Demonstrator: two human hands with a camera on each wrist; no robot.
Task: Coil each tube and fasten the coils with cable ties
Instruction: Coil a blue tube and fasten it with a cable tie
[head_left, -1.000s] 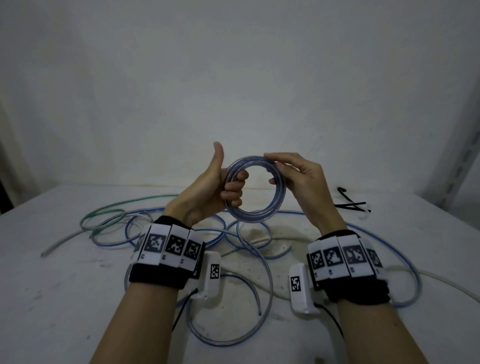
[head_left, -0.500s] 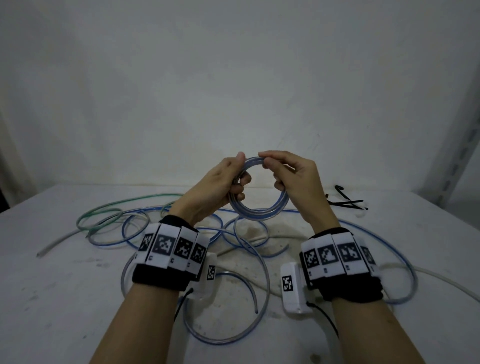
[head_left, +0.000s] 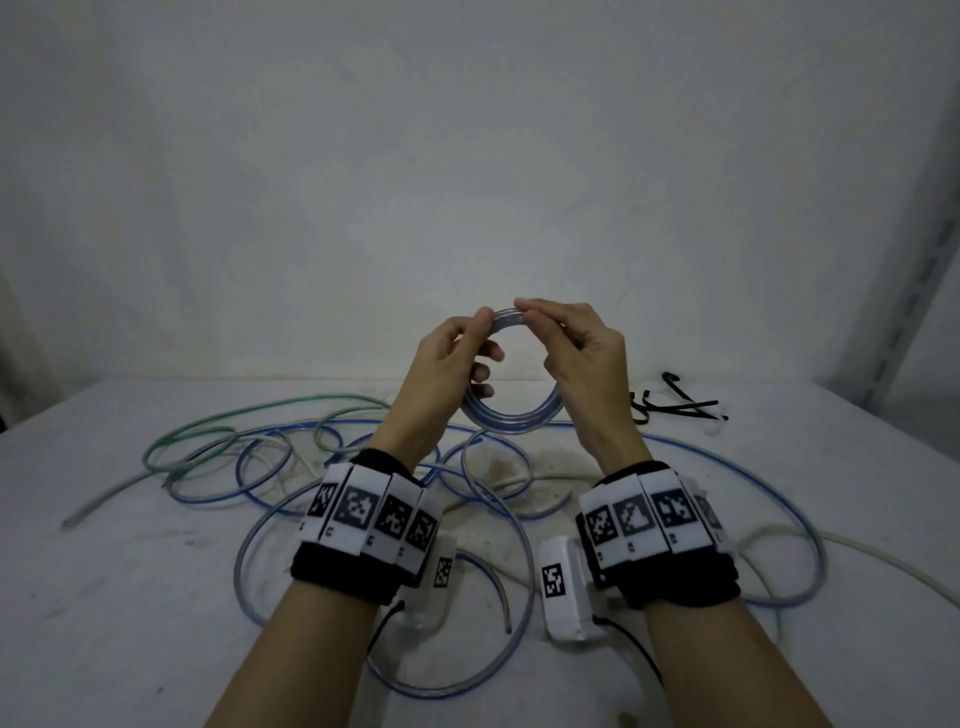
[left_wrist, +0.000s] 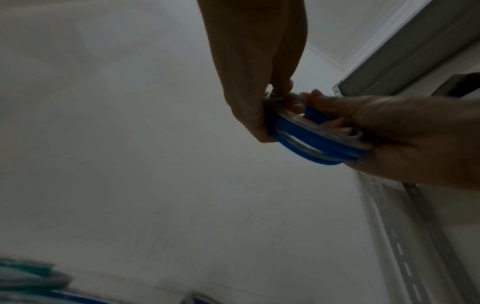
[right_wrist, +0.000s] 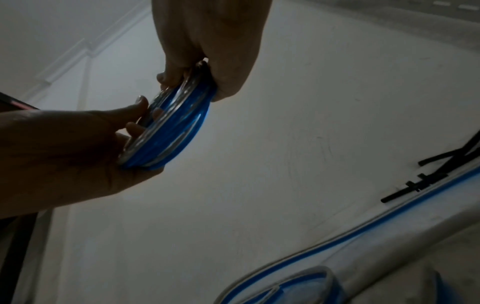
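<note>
A small coil of clear, blue-striped tube (head_left: 511, 418) is held upright above the table between both hands. My left hand (head_left: 480, 332) grips its upper left side, with the thumb on top and the fingers curled through the ring. My right hand (head_left: 540, 332) pinches the top of the coil right beside it, so the fingertips of both hands nearly meet. The left wrist view shows the coil (left_wrist: 311, 148) edge-on between the two hands, and so does the right wrist view, with the coil (right_wrist: 171, 131) at centre left. Black cable ties (head_left: 675, 408) lie on the table to the right.
Loose tubes sprawl over the white table (head_left: 104, 597): a green one (head_left: 249, 415) at back left, blue-striped loops (head_left: 779, 499) under and around my wrists, and a white one (head_left: 883, 566) running off right. A metal shelf post (head_left: 914, 291) stands at far right, with a wall behind.
My left thumb, which pointed up, has come down onto the coil. Both hands have closed in together at the top of the ring, and the coil sits a little lower.
</note>
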